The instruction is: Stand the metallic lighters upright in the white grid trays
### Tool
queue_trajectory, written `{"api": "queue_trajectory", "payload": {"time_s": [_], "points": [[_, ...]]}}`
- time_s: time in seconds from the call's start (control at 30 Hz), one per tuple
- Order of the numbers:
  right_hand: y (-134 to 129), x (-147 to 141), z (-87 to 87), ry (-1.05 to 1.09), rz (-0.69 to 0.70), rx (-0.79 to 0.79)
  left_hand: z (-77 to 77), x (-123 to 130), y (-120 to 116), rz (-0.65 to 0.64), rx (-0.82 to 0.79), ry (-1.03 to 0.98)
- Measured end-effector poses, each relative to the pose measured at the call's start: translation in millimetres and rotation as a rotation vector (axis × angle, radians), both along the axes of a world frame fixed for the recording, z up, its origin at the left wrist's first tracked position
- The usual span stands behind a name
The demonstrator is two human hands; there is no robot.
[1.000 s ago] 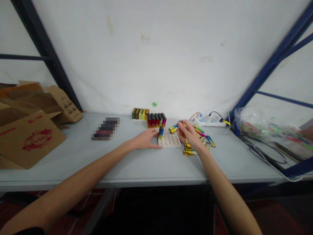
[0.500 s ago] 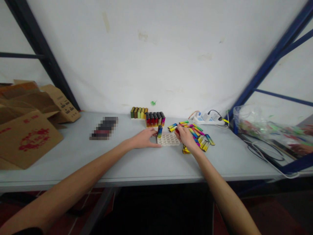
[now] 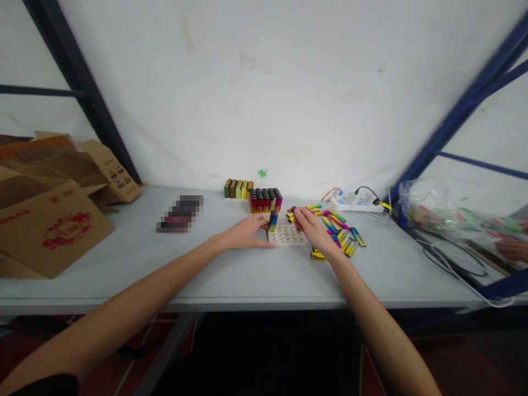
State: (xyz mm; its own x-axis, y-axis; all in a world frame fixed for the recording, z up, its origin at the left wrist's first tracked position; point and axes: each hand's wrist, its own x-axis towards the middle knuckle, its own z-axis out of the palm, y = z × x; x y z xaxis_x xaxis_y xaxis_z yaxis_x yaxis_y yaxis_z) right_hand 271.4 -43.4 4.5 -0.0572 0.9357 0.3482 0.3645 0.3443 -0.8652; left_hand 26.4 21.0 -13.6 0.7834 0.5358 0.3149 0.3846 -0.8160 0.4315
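A white tray with round hollows (image 3: 287, 235) lies on the table, and one blue-and-gold lighter (image 3: 273, 221) stands upright at its back left corner. My left hand (image 3: 247, 232) rests at the tray's left edge, thumb and fingers apart, fingertips close beside that lighter. Over the tray's right back part is my right hand (image 3: 310, 224), its fingers pinched around a dark-topped reddish lighter (image 3: 297, 218), mostly hidden by the fingers. Several shiny coloured lighters (image 3: 350, 246) lie loose to the right of the tray.
Behind the tray stand a block of red lighters (image 3: 265, 202) and a block of green-yellow ones (image 3: 238, 189). Cardboard boxes (image 3: 61, 228) are at the left, a pixelated dark item (image 3: 180, 214) nearer. A power strip (image 3: 355, 204), cables and a plastic bag (image 3: 427, 206) occupy the right; another person's hand (image 3: 511, 248) shows beyond.
My right hand has shifted slightly left over the tray with the held lighter, which is now tilted differently. The whole view has moved a little; my left hand keeps its place at the tray.
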Motion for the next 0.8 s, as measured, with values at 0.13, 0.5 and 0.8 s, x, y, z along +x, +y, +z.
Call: {"api": "queue_trajectory", "payload": {"time_s": [0.13,0.5,0.8], "points": [[0,-1,-4.9,-0.033,0.009,0.085,-3.2,1,0,0.019,-0.007,-0.023],[-15,-17,5.1,-0.202,0.026,0.111,-3.6,3,-3,0.032,-0.002,-0.043],[-12,-16,6.5,-0.384,0.084,0.154,0.0,4,-4,0.028,0.013,-0.001]]}}
